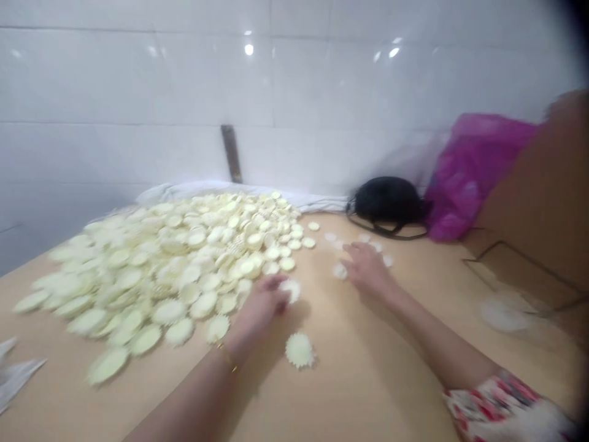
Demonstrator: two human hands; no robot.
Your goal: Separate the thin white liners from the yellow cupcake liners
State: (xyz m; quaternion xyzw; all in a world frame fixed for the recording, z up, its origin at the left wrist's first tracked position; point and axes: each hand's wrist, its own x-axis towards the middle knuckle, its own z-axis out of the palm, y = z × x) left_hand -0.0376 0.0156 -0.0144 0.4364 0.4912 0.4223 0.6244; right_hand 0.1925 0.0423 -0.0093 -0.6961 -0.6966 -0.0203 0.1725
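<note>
Discs: heap of pale cream scalloped discs (161,270) on the surface, flat, overlapping, several layers deep, edges crimped like small flowers, some tilted on neighbours; material not clear from the blur
Surface: light tan wood-look surface (368,387) under everything, ran back to the wall
Left hand: left hand (262,310) at the heap's right edge, palm down, fingers curled; fingertips met a single disc (289,290), could not tell if it was gripped
Left wrist: thin gold bracelet (227,357)
Right hand: right hand (368,270) open, palm down, fingers loosely spread, no clear grip, hovering among small white pieces (339,271) scattered just right of the heap
Loose disc: lone disc (299,350) lay apart from the heap, just below the left hand, flat on the surface
Right sleeve: floral sleeve (497,402), red on white
Back: white tiled wall (138,73), white cloth (197,193) along its base, dark strip (231,153) upright against the tiles
Right side: black bag (386,202), magenta plastic bag (473,178) beside it, brown cardboard sheet (538,184) past that, thin wire frame (519,268) lying at its foot
Far left: crumpled grey-white paper (13,374) at the frame edge
</note>
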